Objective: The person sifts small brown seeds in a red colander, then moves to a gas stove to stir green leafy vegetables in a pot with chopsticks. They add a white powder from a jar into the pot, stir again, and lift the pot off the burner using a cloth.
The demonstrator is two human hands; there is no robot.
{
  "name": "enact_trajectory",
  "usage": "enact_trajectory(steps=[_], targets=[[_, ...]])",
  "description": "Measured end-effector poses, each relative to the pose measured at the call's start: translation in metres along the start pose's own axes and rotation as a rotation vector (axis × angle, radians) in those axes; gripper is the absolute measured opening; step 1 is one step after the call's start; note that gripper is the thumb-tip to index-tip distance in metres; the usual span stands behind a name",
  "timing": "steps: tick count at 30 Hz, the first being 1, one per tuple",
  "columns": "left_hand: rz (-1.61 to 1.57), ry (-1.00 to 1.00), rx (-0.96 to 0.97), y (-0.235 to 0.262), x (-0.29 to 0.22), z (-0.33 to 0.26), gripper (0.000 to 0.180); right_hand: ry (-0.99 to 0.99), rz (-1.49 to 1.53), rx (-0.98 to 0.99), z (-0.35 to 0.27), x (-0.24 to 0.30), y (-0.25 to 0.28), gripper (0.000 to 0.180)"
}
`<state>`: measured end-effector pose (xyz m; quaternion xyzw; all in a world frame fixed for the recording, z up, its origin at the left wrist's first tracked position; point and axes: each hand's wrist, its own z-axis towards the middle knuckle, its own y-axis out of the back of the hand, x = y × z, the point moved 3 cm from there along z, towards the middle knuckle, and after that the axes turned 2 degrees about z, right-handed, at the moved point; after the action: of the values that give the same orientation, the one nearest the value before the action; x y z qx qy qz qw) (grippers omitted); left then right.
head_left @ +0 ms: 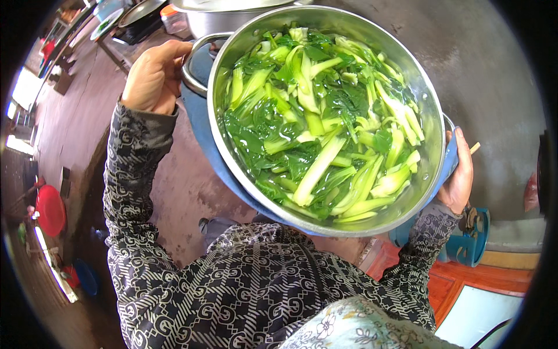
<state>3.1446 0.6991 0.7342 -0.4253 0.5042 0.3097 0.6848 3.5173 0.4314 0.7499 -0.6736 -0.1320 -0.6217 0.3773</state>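
Steel, shiny and wide: the pot hangs between our two hands at chest height, filled with cut green leafy vegetables lying in clear water. Our left hand is curled shut around the loop handle on its side, and our right hand grips the opposite rim, fingers wrapped over a blue cloth or pad that shows under the pot's base (we cannot tell whether it is a mat or a second vessel). We judge the load heavy and prone to slosh, the wet metal slippery, so the two side handles, held level, look like the safest hold; the greens themselves are soft and limp.

Beyond our left hand sit a second steel pot, a dark pan with a lid and a small clear container. Far below that hand lies a red basin on the floor. Below our right hand stands a blue gas cylinder beside an orange-painted surface, close enough to bump.
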Motion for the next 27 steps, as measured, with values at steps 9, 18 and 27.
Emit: enact_trajectory(steps=[9,18,27], targets=[[-0.163,0.061,0.189,0.007,0.011,0.0,0.031,-0.03,0.023,0.039,-0.02,0.003,-0.005,0.026],[-0.07,0.161,0.127,-0.014,0.038,-0.022,0.019,-0.177,0.066,-0.129,-0.039,-0.068,0.042,0.02],[0.113,0.301,-0.08,0.079,0.094,-0.009,0.028,-0.22,0.01,-0.123,-0.031,-0.184,0.01,0.014]])
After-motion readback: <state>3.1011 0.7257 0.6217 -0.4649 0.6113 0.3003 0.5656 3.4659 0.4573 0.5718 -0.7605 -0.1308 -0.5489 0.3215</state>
